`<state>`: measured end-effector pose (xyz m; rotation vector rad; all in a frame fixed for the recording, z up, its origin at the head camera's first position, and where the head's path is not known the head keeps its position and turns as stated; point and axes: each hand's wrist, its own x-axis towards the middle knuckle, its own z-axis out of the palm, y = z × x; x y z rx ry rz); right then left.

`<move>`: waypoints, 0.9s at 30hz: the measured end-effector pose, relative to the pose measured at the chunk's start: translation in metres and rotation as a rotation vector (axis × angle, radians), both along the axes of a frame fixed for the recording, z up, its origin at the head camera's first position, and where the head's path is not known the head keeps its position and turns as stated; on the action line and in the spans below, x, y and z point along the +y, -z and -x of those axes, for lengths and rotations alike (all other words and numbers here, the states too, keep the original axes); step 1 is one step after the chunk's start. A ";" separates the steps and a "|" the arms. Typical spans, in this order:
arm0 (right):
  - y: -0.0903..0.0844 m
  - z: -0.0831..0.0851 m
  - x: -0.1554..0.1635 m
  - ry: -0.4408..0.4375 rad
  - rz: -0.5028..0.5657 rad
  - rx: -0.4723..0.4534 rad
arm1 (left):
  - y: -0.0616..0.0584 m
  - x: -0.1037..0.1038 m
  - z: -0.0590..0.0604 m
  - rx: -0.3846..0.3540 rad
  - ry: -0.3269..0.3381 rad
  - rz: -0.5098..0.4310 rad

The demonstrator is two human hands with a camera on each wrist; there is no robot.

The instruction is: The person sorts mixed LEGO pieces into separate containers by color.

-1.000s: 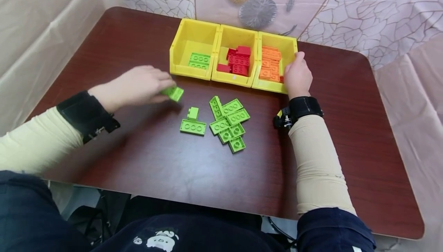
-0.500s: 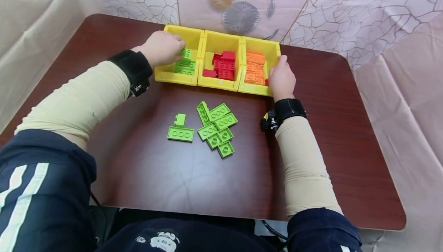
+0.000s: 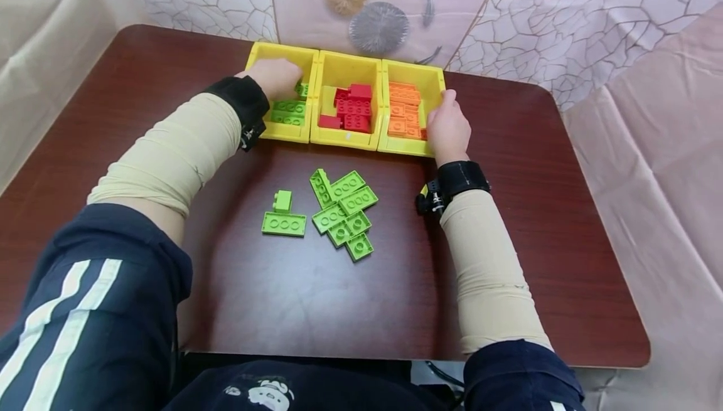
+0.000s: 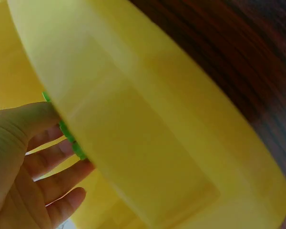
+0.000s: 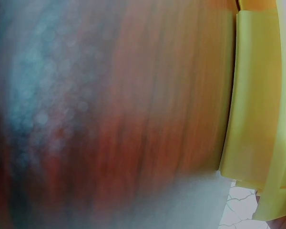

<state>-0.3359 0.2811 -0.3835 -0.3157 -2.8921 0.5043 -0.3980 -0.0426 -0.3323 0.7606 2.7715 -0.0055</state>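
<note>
My left hand [image 3: 275, 77] reaches into the left yellow bin [image 3: 285, 134]. Its thumb and fingers pinch a green toy brick [image 4: 66, 131], mostly hidden behind the bin wall in the left wrist view. Green bricks [image 3: 288, 112] lie in that same bin, just below the hand. My right hand [image 3: 449, 127] grips the outer side of the right yellow bin [image 3: 415, 72], which contains orange bricks [image 3: 403, 110]. In the right wrist view only the yellow bin wall [image 5: 255, 105] and blurred tabletop show, not the fingers.
Red bricks [image 3: 354, 107] lie in the middle yellow bin [image 3: 347, 66]. On the brown table [image 3: 254, 298] in front are a cluster of overlapping green bricks [image 3: 344, 210], a long green brick [image 3: 283, 224] and a small green brick [image 3: 282, 201].
My left hand has moved from the table up into the left bin, carrying a green brick. The right hand stays on the right bin. The head view has shifted slightly.
</note>
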 end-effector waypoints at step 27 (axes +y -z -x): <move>0.002 0.000 0.001 -0.004 -0.011 0.024 | 0.014 -0.006 0.000 -0.109 0.032 -0.058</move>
